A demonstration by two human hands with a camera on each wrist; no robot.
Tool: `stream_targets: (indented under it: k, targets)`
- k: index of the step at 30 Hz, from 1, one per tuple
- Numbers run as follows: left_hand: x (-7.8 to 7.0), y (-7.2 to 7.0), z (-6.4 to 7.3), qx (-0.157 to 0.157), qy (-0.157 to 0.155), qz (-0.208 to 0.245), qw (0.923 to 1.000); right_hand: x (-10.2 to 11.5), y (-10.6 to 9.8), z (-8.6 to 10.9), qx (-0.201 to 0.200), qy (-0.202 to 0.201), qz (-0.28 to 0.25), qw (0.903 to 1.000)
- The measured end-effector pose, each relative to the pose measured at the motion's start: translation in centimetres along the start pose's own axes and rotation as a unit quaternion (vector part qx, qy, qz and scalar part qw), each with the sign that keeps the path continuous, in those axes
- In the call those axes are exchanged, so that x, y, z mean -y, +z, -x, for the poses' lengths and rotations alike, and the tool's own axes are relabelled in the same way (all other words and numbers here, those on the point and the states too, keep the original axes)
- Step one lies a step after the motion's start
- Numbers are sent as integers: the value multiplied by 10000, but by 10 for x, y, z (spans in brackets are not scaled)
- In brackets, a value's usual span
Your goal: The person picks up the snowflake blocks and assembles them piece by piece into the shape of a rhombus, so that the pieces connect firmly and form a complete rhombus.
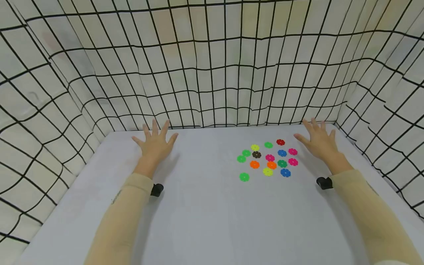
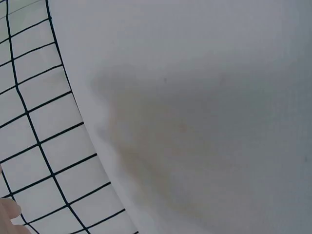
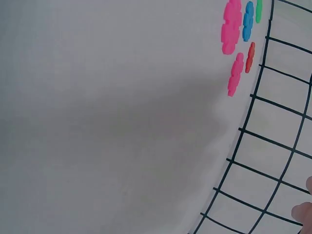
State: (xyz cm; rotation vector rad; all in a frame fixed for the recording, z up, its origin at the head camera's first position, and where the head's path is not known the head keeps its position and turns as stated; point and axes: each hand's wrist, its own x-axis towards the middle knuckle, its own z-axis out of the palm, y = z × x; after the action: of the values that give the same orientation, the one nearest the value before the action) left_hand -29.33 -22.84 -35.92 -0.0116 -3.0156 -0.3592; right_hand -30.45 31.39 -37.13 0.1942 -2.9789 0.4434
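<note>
My left hand (image 1: 154,145), fingers spread straight, is over the left side of the white table and holds nothing. On the right side my right hand (image 1: 320,141) is spread the same way, with nothing in it. Nearest to it are a magenta notched disc (image 1: 293,151) and a red disc (image 1: 280,142). Several more flat notched discs lie loosely grouped to its left, among them a brown disc (image 1: 256,155), an orange disc (image 1: 254,164), a blue disc (image 1: 285,172) and a green disc (image 1: 244,177). Only fingertips (image 3: 303,214) show in the right wrist view.
A white tabletop (image 1: 205,206) lies under both arms. Black grid netting (image 1: 212,79) over pale panels rises along the back, left and right edges. Each wrist carries a small black device, such as the left one (image 1: 157,190).
</note>
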Motion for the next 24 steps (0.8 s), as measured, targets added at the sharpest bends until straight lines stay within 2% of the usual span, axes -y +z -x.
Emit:
stream_targets:
  k: [8,13,20,24]
  targets:
    - [-17,4,6,-78,338,-97,9993,7,8,6,9,-215,-217,9995]
    - [-24,6,9,38,472,-64,9989,13,10,7,256,-339,-446,9981]
    - [-40,10,14,302,696,456,9961,24,8,10,850,-551,-1059,9892]
    - [-50,12,18,464,839,830,9919,31,7,13,876,-603,-1174,9874]
